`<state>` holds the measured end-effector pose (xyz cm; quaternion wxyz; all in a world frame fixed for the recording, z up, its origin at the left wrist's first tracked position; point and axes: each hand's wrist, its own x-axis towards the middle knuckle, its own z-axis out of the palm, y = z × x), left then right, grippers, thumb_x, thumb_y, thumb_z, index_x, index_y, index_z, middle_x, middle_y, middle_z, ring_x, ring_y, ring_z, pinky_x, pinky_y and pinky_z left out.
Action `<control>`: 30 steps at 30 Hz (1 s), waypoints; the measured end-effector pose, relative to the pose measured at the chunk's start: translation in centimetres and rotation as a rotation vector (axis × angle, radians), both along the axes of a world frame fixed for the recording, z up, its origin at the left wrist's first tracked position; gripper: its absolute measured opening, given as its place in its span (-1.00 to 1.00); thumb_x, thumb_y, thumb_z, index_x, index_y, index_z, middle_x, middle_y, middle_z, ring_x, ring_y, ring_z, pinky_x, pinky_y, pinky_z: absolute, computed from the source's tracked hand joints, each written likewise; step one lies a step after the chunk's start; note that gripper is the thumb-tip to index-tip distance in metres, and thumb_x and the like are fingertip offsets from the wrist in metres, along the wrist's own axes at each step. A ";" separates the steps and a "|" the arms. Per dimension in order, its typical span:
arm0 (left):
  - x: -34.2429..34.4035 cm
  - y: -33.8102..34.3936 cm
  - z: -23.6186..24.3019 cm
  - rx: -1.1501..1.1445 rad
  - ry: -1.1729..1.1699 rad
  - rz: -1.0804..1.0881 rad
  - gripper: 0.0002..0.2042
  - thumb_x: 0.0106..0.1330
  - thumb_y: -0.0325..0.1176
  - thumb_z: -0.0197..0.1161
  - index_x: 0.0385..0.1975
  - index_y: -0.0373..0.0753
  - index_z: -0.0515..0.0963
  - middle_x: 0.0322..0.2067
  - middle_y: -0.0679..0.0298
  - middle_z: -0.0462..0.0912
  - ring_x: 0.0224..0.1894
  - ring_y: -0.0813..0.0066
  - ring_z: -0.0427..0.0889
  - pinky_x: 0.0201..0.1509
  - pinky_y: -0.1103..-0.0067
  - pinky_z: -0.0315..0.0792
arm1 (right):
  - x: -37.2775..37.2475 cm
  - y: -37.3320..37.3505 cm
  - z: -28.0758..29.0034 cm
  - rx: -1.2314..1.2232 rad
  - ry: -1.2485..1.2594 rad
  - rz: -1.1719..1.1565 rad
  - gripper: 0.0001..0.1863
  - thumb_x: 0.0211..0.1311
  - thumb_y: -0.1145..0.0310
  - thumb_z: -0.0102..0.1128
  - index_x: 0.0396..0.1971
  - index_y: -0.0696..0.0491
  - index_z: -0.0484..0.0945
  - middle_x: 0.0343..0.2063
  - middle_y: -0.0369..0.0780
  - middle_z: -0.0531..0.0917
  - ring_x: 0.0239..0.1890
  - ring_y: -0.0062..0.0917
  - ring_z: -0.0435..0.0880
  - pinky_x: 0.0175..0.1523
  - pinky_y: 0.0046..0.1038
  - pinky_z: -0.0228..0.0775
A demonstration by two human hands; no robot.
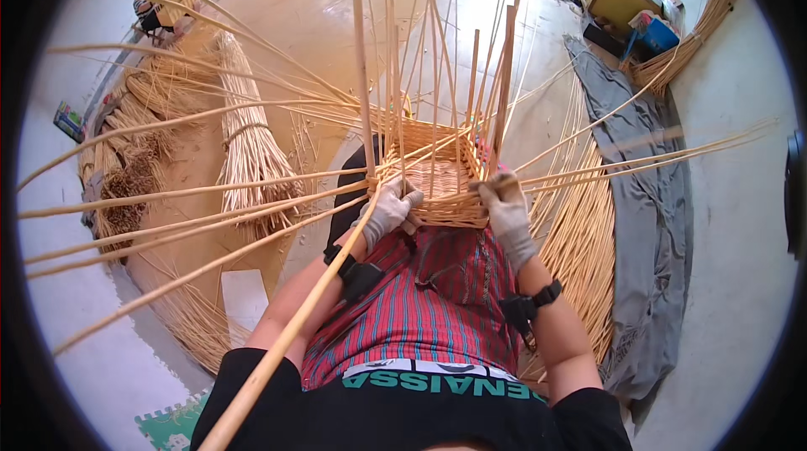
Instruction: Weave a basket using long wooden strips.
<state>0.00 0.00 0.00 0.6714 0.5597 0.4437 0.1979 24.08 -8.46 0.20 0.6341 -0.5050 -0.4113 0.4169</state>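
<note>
1. Here we are at floor level: tan floor (311,22) spreads from the basket toward twelve, turning grey toward one.
2. The half-woven basket (454,214) sits mid-view, mouth toward the wearer's eyes, right beyond the red striped cloth (403,316) on the lap at six.
3. Left hand (389,209), gloved, is clenched on the basket's near corner at eight o'clock!
4. Right hand (507,209), gloved too, curls in at the corner at four; I can't tell what, if anything, its fingers grasp.
5. Round the room: a seated person (151,1) works at ten, a blue bin (660,35) stands at two.
6. Now edges: a pale rod bundle (248,136) lies between nine and ten, a darker-ended bundle (126,186) farther out at nine.
7. At four, loose rods (580,266) run alongside the grey cloth (643,258), bordering that flank.
8. Moving room? Long rods (193,195) fan out from eight to ten, crowding the left; a thick rod (282,346) slants past the left forearm toward seven.
9. Upright stakes (362,89) fence the rim, and the widest stretch of floor lies past them, toward twelve.
</note>
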 end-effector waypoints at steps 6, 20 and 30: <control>1.8 -2.6 0.9 0.162 0.059 0.307 -0.76 0.51 -0.22 0.18 -0.22 -0.30 0.47 -0.67 0.20 0.59 -0.69 0.37 0.68 -0.69 0.51 0.54 | -6.4 14.0 9.8 0.069 -1.164 0.068 -0.23 0.16 0.56 0.30 0.40 -0.07 0.29 0.32 0.03 0.41 0.28 -0.15 0.52 0.35 -0.38 0.38; 2.6 -0.2 -0.1 -0.046 0.082 0.448 -0.57 0.24 -0.15 0.52 -0.37 -0.24 0.34 -0.59 0.18 0.60 -0.66 0.42 0.66 -0.69 0.49 0.51 | -4.1 -2.4 1.3 0.047 -0.137 -0.434 -0.90 0.58 0.43 -0.11 -0.13 0.09 0.41 -0.44 -0.28 0.58 -0.39 -0.56 0.61 -0.22 -0.50 0.49; 3.3 -4.1 3.8 0.787 -0.247 0.525 -0.71 0.56 -0.34 0.03 0.17 -0.31 0.37 -0.02 0.01 0.61 -0.22 0.25 0.76 -0.26 0.45 0.68 | 2.1 -4.4 5.4 0.104 0.053 -0.507 -0.86 0.45 0.51 0.14 -0.07 0.01 0.46 -0.24 -0.21 0.74 -0.28 -0.60 0.70 -0.41 -0.64 0.44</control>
